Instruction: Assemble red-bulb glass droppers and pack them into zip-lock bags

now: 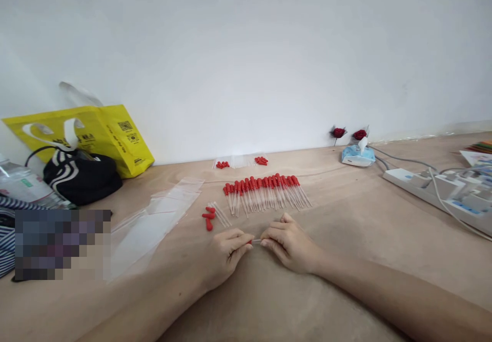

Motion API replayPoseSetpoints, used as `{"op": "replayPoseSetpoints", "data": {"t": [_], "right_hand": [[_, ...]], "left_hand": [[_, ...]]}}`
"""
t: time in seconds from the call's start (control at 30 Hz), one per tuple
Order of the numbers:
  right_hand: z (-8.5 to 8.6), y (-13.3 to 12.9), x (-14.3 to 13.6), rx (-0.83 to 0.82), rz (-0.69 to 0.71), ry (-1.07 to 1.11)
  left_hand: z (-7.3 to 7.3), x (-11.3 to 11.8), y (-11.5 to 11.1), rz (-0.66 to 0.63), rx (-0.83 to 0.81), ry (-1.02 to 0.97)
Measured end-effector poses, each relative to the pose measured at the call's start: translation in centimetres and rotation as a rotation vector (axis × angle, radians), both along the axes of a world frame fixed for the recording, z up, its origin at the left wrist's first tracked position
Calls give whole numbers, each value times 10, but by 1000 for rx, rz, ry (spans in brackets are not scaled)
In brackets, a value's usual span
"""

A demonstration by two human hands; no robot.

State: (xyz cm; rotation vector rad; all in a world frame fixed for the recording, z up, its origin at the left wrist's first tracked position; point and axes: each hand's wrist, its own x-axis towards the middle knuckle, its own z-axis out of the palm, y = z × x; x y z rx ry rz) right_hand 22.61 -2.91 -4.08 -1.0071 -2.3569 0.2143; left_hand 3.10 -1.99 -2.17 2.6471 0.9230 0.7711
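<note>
My left hand (229, 249) pinches a red rubber bulb, of which only a small bit shows between thumb and fingers. Closed on a clear dropper tube (257, 241), my right hand (288, 243) faces it, and the tube's short visible length runs between the two hands. Just beyond my left hand lie loose red bulbs (209, 224) and several bare clear tubes (221, 215). Farther back, a long row of droppers with red bulbs (265, 190) lies side by side, bulbs toward the wall.
Clear plastic bags (161, 214) lie left of the droppers; more red bulbs (261, 161) rest on bags near the wall. A yellow bag (128, 142), black pouch (84, 178) and bottle (28, 183) stand left. Rightward are a tissue pack (357, 156) and a power strip (407, 180) with cables.
</note>
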Motion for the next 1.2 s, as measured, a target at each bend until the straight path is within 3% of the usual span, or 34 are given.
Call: {"op": "replayPoseSetpoints", "data": {"t": [0.2,0.4,0.57,0.7,0.8,0.93,1.2], "right_hand": [[1,0,0,72,-12,-72],[3,-2,4,151,-37,-57],[10,11,21,193,-370,57],[15,44,47,-41,-796,293],[14,66,57,-198,-984,381],[8,80,52,-222,-1040,338],[1,85,43,-210,-1047,233]], "left_hand": [[-8,-7,7,-11,109,108],[-4,-9,5,52,-34,-9],[6,-22,15,241,93,-91],[5,-48,37,451,207,-129],[-2,-65,53,606,150,-195],[-8,-72,62,668,-2,-259],[-11,-71,62,625,-135,-280]]}}
